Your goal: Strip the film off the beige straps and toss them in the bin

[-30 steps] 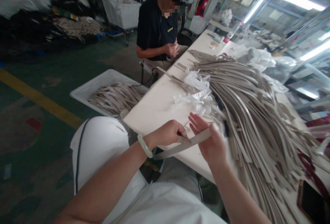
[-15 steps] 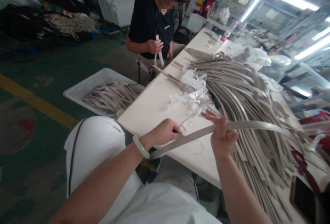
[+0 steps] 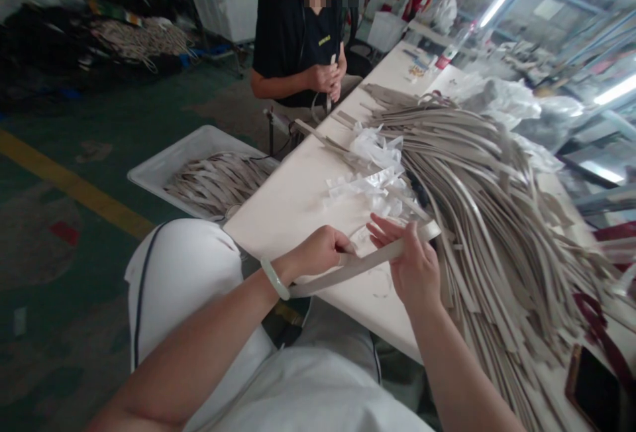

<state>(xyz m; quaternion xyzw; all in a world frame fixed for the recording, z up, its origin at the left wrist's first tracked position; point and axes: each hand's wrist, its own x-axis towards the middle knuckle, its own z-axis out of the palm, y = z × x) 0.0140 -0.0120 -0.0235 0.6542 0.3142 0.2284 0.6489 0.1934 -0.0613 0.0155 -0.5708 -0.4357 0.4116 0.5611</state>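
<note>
A flat light-grey strap [image 3: 365, 265] runs between my two hands, over the near edge of the white table. My left hand [image 3: 325, 248], below a pale green bangle [image 3: 275, 279], is closed on the strap, its fingertips pinched. Near the strap's end, my right hand [image 3: 415, 263] grips it with the thumb side, while the other fingers stretch out to the left. The strap's end juts just past this hand. Its other end drops under my left wrist, out of sight. Beside my right hand lies a large pile of similar grey straps [image 3: 477, 200].
Clear plastic scraps [image 3: 377, 160] lie on the white table [image 3: 283, 210]. A white bin [image 3: 149, 170] of strips stands on the floor at left. Across the corner a co-worker [image 3: 298, 41] holds a strap. A phone [image 3: 593, 385] lies at the lower right.
My right hand has shifted left along the strap, whose end now shows just beyond it. My left hand stays nearly in place. The co-worker's hands have come together. The view has shifted slightly.
</note>
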